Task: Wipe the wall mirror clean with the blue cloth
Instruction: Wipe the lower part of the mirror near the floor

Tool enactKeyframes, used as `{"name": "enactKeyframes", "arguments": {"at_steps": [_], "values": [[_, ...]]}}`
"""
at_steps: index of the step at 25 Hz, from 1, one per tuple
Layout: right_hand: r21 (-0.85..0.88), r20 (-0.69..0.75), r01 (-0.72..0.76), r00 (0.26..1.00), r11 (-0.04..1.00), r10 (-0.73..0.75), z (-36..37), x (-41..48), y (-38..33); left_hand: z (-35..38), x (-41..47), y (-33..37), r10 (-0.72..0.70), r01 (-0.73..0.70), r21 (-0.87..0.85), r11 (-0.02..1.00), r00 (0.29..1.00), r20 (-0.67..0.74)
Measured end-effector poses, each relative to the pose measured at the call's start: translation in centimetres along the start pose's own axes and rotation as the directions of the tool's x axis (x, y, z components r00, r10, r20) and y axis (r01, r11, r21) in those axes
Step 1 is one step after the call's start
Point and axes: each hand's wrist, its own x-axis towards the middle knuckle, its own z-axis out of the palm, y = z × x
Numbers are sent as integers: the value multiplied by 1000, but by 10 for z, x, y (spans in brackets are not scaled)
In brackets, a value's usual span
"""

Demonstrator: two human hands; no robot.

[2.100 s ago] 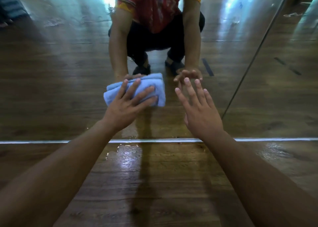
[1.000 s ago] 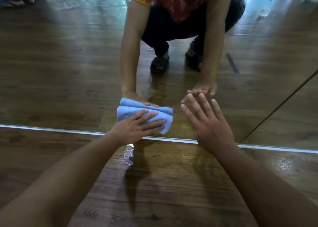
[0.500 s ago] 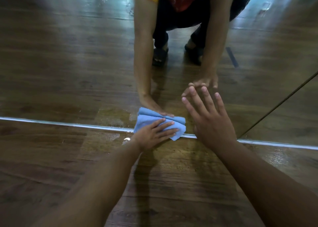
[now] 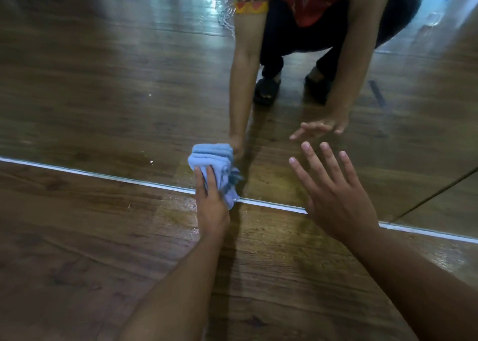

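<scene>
Head view: the folded blue terry cloth [image 4: 214,159] has come down the large wall mirror [image 4: 116,82] over the last two seconds. From a wide pad held well up on the glass, it has travelled to the very bottom of it, where its lower corner now touches the thin pale metal trim strip [image 4: 103,176] along the brown wood-plank floor [image 4: 77,263]. It has also turned, so its folds now stand bunched upright instead of lying spread sideways. The left hand [image 4: 210,201] presses it against the glass with fairly straight fingers [image 4: 210,175] laid over the fabric; the thumb is hidden, so whether it hooks round the cloth I cannot tell. The right hand [image 4: 333,193] holds nothing, its fingers [image 4: 331,159] spread wide and straight just before the glass, beside the cloth as it was earlier; contact with the mirror is unclear. I take this as the end of a downward pass. The strip just above the trim is being reached, while a small white speck [image 4: 151,162] to the cloth's left suggests that part is yet to be wiped.
</scene>
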Motion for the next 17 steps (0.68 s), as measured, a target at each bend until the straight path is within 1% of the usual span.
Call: {"name": "enactKeyframes", "arguments": {"at_steps": [1,2,4,5,6,7,8,9,10,11,13,15,17], "values": [[5,-3,-2,1000,1000,2,0,3,-1,1,6,12,-159,152,-119,981,986,-52],[6,-4,-6,1000,1000,6,-1,6,0,2,14,18,-308,282,-216,935,946,-100],[3,-8,-14,1000,1000,14,0,9,3,-3,35,18,-557,489,-313,814,811,-179],[6,-12,-17,1000,1000,17,2,10,6,-7,47,6,-635,554,-339,760,745,-206],[7,-16,-20,1000,1000,20,4,12,10,-10,61,-10,-686,575,-403,712,693,-222],[3,-18,-20,1000,1000,20,7,13,13,-13,75,-28,-738,569,-516,640,643,-205],[-7,-17,-15,1000,1000,15,10,14,16,-16,87,-49,-793,572,-616,541,591,-147],[-20,-10,-12,1000,1000,12,12,14,17,-16,96,-71,-836,586,-674,449,542,-86],[-32,0,-11,1000,999,11,15,14,17,-15,101,-83,-861,600,-700,387,507,-42],[-41,8,-11,1000,999,11,17,14,16,-13,102,-86,-877,603,-719,346,480,-19],[-49,16,-8,1000,999,9,19,13,16,-4,93,-72,-887,601,-732,323,461,-13],[-46,17,-2,1000,999,3,19,14,17,8,79,-45,-885,626,-682,378,460,-69],[-61,22,2,1000,998,-1,19,16,16,26,64,-21,-879,672,-611,418,469,-85]]}}
